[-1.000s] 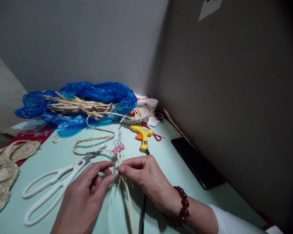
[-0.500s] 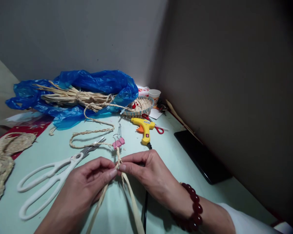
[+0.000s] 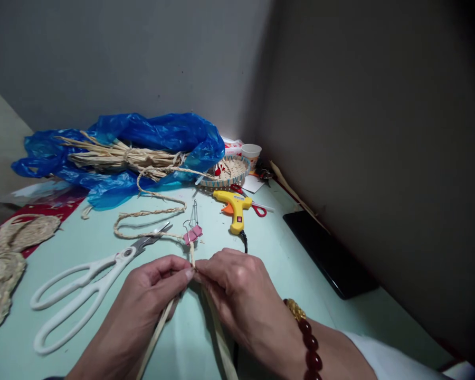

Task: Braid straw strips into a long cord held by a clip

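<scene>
Pinching the near end of a braided straw cord (image 3: 191,253) between them, the left hand (image 3: 142,306) and the right hand (image 3: 241,301) meet fingertip to fingertip near the front edge of the pale green table (image 3: 285,253), both closed on the straw. Loose straw strands (image 3: 154,338) trail from the pinch back toward the front edge, one under each hand. Long axis of the cord at the grip: away from the person, toward the back corner; it passes through a pink binder clip (image 3: 192,233) just beyond the fingers, then curls leftward in a loop to the straw bundle (image 3: 119,157) on the blue plastic bag (image 3: 170,132). Neither hand is clearly nearer to the clip. White-handled scissors (image 3: 83,287) lie left of the left hand, blades pointing at the clip. Yellow glue gun (image 3: 234,208) stands beyond the right hand, its cord running under it. A bead bracelet (image 3: 306,338) circles the right wrist.
</scene>
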